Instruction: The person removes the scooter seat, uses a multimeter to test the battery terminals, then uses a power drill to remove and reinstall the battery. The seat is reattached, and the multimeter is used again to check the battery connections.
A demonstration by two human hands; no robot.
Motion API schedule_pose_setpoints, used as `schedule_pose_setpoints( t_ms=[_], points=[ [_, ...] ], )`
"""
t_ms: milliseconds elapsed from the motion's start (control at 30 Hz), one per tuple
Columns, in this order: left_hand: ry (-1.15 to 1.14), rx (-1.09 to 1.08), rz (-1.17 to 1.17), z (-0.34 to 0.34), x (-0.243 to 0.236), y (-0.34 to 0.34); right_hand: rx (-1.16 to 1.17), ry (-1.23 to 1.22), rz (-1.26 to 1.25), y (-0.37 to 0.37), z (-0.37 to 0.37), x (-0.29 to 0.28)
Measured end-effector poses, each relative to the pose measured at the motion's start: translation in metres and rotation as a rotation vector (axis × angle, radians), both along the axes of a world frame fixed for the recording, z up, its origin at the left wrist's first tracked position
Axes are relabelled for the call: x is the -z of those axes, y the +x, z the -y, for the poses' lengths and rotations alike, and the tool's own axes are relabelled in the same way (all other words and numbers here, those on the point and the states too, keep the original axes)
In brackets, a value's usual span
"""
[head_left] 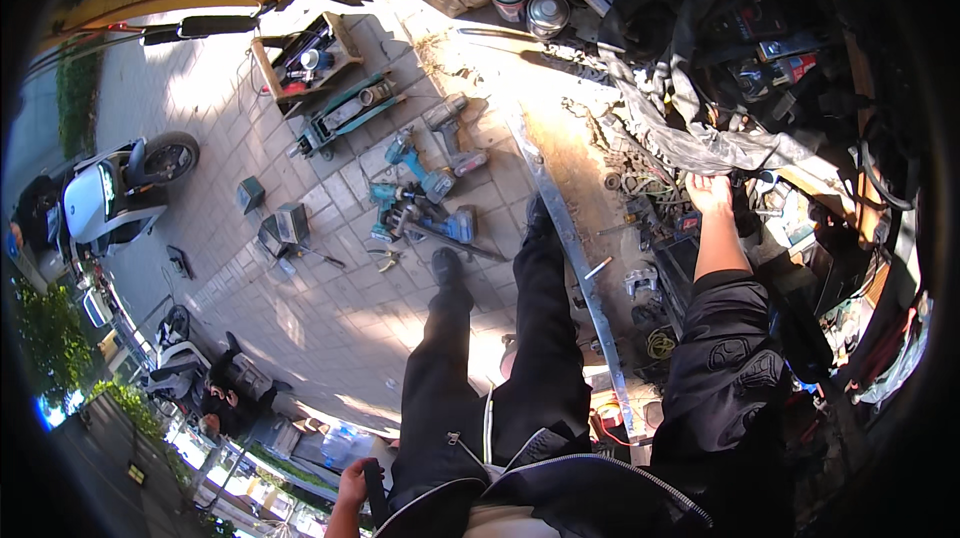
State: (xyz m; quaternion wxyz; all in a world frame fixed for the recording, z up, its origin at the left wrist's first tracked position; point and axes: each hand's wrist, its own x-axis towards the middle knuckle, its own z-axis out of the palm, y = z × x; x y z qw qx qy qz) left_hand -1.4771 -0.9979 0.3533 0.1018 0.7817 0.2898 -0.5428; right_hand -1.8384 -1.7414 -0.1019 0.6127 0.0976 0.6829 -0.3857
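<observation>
My right hand reaches into the cluttered storage space on the right. Its fingers are closed at the lower edge of a crumpled grey sheet, with the fingertips partly hidden there. Under and around that hand lie tangled cables and loose metal parts. Low in the picture, beside my left thigh, my left hand is closed around a dark, narrow object whose kind I cannot make out.
A metal sill divides the cluttered space from the paving. Cordless power tools, a long green tool, an open toolbox and pliers lie on the ground. Spray cans stand at the top. A person sits near parked scooters.
</observation>
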Motion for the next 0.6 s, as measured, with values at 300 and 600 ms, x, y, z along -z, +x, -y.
schedule_pose_setpoints(
  t_ms=[300,600],
  points=[
    [-0.180,-0.001,0.053,0.112,0.031,0.021,-0.221,-0.165,0.000,0.007,-0.032,-0.063],
    [-0.664,-0.105,-0.047,0.189,0.144,0.039,-0.666,0.021,-0.142,0.096,-0.298,-0.207]
  ],
)
